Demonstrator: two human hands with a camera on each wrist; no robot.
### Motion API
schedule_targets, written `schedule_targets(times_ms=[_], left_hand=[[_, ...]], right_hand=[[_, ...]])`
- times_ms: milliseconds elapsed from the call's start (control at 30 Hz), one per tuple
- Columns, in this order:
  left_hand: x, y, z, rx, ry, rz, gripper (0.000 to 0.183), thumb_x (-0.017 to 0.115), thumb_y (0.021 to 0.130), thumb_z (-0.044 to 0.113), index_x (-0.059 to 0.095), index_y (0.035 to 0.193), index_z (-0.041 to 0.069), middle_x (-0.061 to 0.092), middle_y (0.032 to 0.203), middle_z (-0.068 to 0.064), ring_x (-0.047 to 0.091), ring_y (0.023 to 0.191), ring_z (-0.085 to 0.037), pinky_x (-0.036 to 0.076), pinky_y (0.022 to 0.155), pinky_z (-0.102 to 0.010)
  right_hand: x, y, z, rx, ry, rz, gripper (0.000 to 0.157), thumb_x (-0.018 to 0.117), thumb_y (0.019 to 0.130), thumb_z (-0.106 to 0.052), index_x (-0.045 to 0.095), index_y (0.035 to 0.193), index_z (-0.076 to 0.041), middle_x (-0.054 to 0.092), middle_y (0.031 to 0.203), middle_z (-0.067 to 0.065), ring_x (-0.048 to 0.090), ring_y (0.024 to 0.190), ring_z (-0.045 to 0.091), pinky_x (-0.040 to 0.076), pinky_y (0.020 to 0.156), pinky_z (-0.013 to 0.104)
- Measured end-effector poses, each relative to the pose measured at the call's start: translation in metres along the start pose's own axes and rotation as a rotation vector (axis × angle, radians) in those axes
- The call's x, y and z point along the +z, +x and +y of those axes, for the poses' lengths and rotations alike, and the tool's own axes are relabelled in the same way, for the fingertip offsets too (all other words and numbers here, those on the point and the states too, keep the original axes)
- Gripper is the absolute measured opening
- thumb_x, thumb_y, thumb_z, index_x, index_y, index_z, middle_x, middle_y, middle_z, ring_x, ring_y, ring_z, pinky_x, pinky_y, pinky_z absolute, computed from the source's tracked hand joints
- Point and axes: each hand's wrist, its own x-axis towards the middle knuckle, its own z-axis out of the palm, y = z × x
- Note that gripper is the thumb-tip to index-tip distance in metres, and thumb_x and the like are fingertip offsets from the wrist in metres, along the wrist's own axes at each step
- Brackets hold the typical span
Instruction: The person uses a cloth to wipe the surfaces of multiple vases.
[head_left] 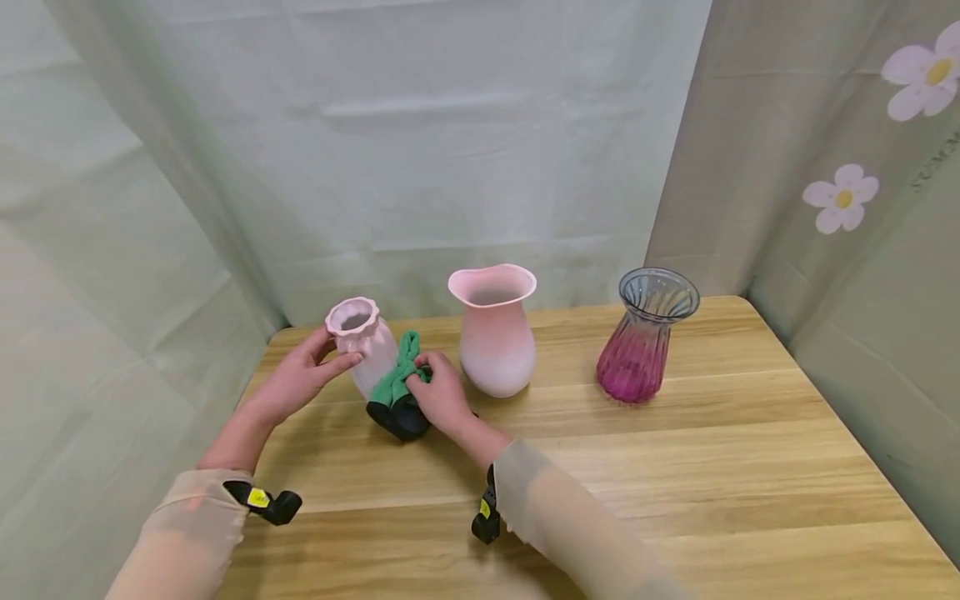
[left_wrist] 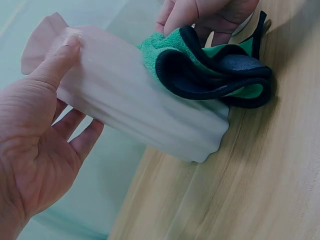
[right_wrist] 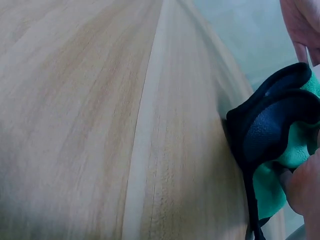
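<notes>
A small pale pink vase (head_left: pixel 375 354) with a scalloped rim leans to the left on the table, its base touching the wood. My left hand (head_left: pixel 298 377) grips it just under the rim, thumb in front and fingers behind, as the left wrist view also shows. My right hand (head_left: pixel 444 393) pinches a green cloth (left_wrist: pixel 165 52) with black edging and presses it to the vase's right side. Folds of the cloth hang down near the tabletop. In the right wrist view the cloth (right_wrist: pixel 270 135) covers most of the right fingers, and the vase is mostly out of sight.
A larger pink-and-white vase (head_left: pixel 497 350) with a wavy rim stands just right of my right hand. Farther right is a ribbed glass vase (head_left: pixel 636 358), grey above and magenta below. The wooden table (head_left: pixel 720 467) meets hanging curtains (head_left: pixel 480 150) behind and at both sides.
</notes>
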Motion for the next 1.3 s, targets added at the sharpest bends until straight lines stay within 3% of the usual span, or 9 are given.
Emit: schedule_targets(times_ms=[200,400,533,667,767,1033,1133,1300], left_hand=[[0.001,0.000,0.000,-0.012,-0.014,0.002,0.066,0.065,0.103,0.034,0.033,0.160,0.024,0.042,0.155,-0.008,0.038,0.144,-0.032,0.045,0.107,-0.049],[0.000,-0.001,0.001,-0.003,-0.010,-0.004,0.066,0.064,0.103,0.034,0.032,0.160,0.024,0.040,0.157,-0.009,0.037,0.145,-0.032,0.043,0.108,-0.052],[-0.001,-0.001,0.002,0.007,-0.015,-0.011,0.067,0.064,0.104,0.032,0.031,0.161,0.023,0.040,0.156,-0.010,0.036,0.145,-0.034,0.048,0.104,-0.035],[-0.002,-0.002,0.001,-0.001,-0.010,-0.012,0.069,0.062,0.104,0.032,0.028,0.162,0.019,0.035,0.160,-0.013,0.032,0.147,-0.037,0.046,0.108,-0.043],[-0.003,-0.003,0.001,-0.017,0.009,-0.011,0.069,0.061,0.105,0.034,0.027,0.163,0.017,0.031,0.162,-0.014,0.030,0.148,-0.039,0.037,0.110,-0.062],[-0.005,-0.004,-0.001,-0.007,0.036,0.003,0.069,0.060,0.105,0.034,0.026,0.163,0.015,0.032,0.162,-0.017,0.031,0.147,-0.041,0.038,0.109,-0.063],[-0.004,-0.004,-0.002,-0.008,0.032,0.001,0.069,0.060,0.105,0.034,0.028,0.162,0.014,0.033,0.161,-0.015,0.032,0.147,-0.039,0.040,0.110,-0.057],[-0.002,-0.002,-0.002,0.022,-0.005,-0.004,0.066,0.061,0.105,0.030,0.031,0.161,0.014,0.037,0.159,-0.013,0.035,0.146,-0.036,0.046,0.102,-0.023]], right_hand=[[0.001,0.003,-0.003,0.028,0.011,0.005,0.017,0.066,0.092,-0.011,0.067,0.108,-0.008,0.064,0.113,0.005,0.057,0.104,0.018,0.049,0.094,0.032],[-0.005,0.011,-0.024,0.017,0.063,0.014,0.015,0.065,0.093,-0.013,0.068,0.107,-0.010,0.064,0.113,0.001,0.058,0.108,0.016,0.048,0.096,0.032],[-0.010,0.017,-0.043,-0.014,0.093,0.021,0.015,0.066,0.093,-0.013,0.069,0.108,-0.010,0.066,0.112,0.000,0.060,0.109,0.015,0.049,0.096,0.031],[-0.015,0.023,-0.062,-0.052,0.104,0.010,0.016,0.067,0.094,-0.014,0.070,0.109,-0.010,0.065,0.113,0.000,0.060,0.109,0.014,0.050,0.097,0.031],[-0.018,0.024,-0.071,-0.058,0.108,0.000,0.017,0.068,0.094,-0.015,0.069,0.110,-0.010,0.064,0.114,0.000,0.060,0.109,0.014,0.050,0.098,0.032],[-0.016,0.025,-0.070,-0.110,0.003,-0.013,0.018,0.064,0.100,-0.015,0.066,0.116,-0.008,0.062,0.118,0.005,0.058,0.112,0.017,0.048,0.100,0.029],[-0.017,0.024,-0.067,-0.113,-0.005,-0.020,0.018,0.063,0.102,-0.014,0.065,0.118,-0.007,0.062,0.120,0.007,0.058,0.114,0.019,0.047,0.100,0.027],[-0.025,0.020,-0.066,-0.107,0.072,0.001,0.018,0.060,0.103,-0.009,0.062,0.119,-0.005,0.062,0.122,0.009,0.058,0.118,0.022,0.048,0.099,0.031]])
